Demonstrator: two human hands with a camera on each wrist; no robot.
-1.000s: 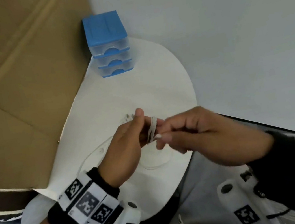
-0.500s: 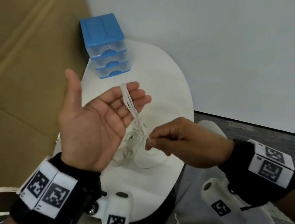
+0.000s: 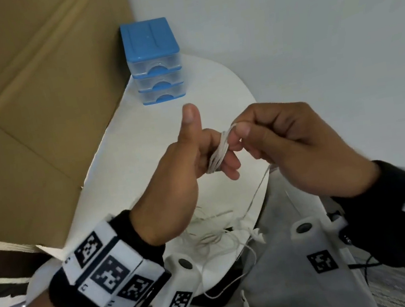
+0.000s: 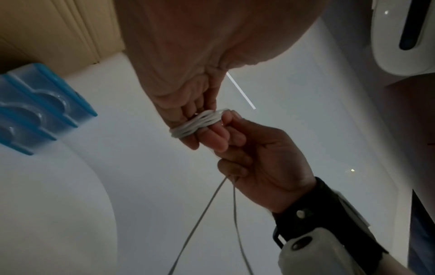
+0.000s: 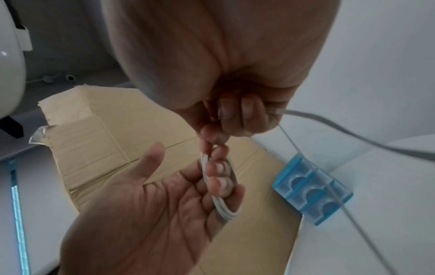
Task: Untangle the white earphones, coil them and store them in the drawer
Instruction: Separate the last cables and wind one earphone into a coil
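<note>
The white earphones' cord is wound in a small coil round the fingers of my left hand, whose thumb sticks straight up, clear of the cord. My right hand pinches the cord at the top of that coil between thumb and forefinger. From its lower fingers two strands drop to a loose tangle with an earbud at the table's near edge. The blue three-drawer unit stands at the far end of the table, all drawers closed. The coil also shows in the right wrist view.
The small white table has a rounded edge on the right. A large flattened cardboard sheet leans along its left side. A pale wall rises behind and to the right. My grey-clad lap lies below the hands.
My left hand turned from palm-up to thumb-up, the cord now bunched tighter round its fingers. My right hand rose from below the left hand to the top of the coil.
</note>
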